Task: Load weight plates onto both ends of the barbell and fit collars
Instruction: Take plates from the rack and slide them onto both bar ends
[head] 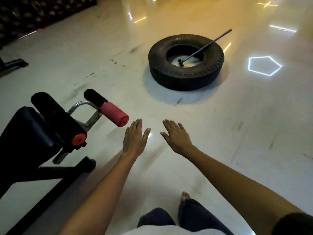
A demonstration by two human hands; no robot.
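both hands, left hand (134,139) and right hand (177,137), hover spread and empty over the floor (220,133); no barbell, plates or collars in view, so loading hasn't begun. next: find them.

There is one view only, from a wide-angle camera on the person's head, tipped forward and down over the glossy pale floor (220,133). Both bare arms reach in from the bottom edge, close to the lens. The black rubber tyre (186,72) lies farther off at upper centre, the black padded bench (33,133) near at lower left.
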